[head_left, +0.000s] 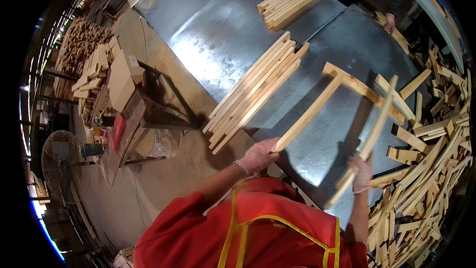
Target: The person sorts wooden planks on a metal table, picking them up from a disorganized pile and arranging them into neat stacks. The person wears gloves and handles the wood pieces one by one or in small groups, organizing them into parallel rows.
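My left hand (258, 157), in a pale knitted glove, is closed around the near end of a wooden strip (310, 111). This strip's far end overlaps a wider, darker-streaked board (366, 91) above the metal table; whether they are joined, I cannot tell. On the right, my gloved right hand (363, 172) grips a second wooden strip (375, 130) partway along. That strip slants up past the board's right part. Beside my left hand, several long strips (255, 94) lie side by side on the metal-topped table (317, 154).
A bundle of strips (292, 1) sits at the table's far side. Tangled wood offcuts (421, 193) crowd the right edge. A co-worker's hand (390, 23) is near wood at far right. A wooden stand (131, 119) and a fan (60, 161) stand left.
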`<state>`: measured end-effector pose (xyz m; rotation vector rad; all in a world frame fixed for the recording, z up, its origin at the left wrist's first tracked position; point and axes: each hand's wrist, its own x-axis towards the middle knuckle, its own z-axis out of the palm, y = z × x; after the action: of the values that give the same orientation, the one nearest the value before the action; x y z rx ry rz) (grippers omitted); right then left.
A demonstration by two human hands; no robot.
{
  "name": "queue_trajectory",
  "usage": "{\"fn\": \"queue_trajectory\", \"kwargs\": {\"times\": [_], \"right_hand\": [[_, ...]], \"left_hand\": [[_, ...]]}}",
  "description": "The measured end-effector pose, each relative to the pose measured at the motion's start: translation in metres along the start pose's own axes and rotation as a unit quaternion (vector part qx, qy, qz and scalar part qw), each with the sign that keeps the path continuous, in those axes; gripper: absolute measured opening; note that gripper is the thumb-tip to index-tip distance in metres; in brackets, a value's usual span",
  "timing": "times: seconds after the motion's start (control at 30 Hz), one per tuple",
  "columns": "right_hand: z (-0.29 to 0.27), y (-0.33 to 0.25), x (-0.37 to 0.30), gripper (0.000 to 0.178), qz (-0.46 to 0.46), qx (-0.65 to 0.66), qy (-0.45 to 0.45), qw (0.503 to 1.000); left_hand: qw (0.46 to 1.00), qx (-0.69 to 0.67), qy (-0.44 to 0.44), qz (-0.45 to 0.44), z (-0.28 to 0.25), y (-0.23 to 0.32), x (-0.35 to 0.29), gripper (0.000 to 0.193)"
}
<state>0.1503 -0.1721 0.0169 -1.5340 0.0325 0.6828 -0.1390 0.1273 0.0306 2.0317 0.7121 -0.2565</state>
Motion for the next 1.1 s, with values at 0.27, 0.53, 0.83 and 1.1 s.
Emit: {"fn": "queue_trajectory", "kwargs": {"times": [0.27, 0.53, 0.83, 1.1], "right_hand": [[0.287, 0.032, -0.017, 0.049, 0.091, -0.465, -0.209, 0.855], [0.341, 0.042, -0.004, 0.083, 0.154, -0.163, -0.160, 0.961], [0.288, 0.005, 0.008, 0.084, 0.006, -0.318, -0.292, 0.902], [-0.078, -0.062, -0.016, 0.062, -0.103, -0.844, -0.030, 0.526]], "left_hand": [[0.963, 0.233, 0.136, 0.025, -0.082, -0.047, -0.023, 0.064], [0.954, -0.189, 0.157, -0.170, -0.174, -0.112, -0.008, 0.055], [0.898, 0.318, 0.301, -0.047, -0.178, -0.107, 0.026, 0.059], [0.899, 0.325, 0.177, 0.236, -0.048, -0.046, 0.053, 0.082]]}}
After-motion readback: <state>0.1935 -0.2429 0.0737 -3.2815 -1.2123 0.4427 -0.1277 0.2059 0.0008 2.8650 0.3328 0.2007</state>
